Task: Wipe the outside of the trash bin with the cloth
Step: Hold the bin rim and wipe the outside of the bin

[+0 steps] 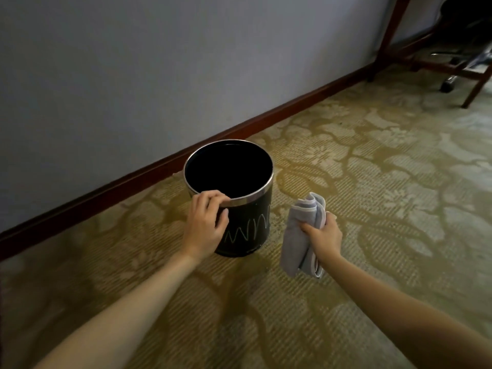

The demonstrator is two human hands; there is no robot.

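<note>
A round black trash bin (247,225) with a silver rim stands upright on the carpet near the wall. White zigzag marks run across its outer side. My left hand (206,225) grips the near rim, fingers curled over the edge and thumb on the outer wall. To the right of the bin, my right hand (326,235) holds a folded grey cloth (300,230) that hangs down from my fist. The cloth is a little apart from the bin's side. The bin's inside looks dark and I cannot tell what is in it.
A grey wall with a dark red baseboard (159,169) runs diagonally behind the bin. Wooden desk legs (474,83) and an office chair base with castors (450,81) stand at the far right. Patterned carpet (372,182) stretches around the bin.
</note>
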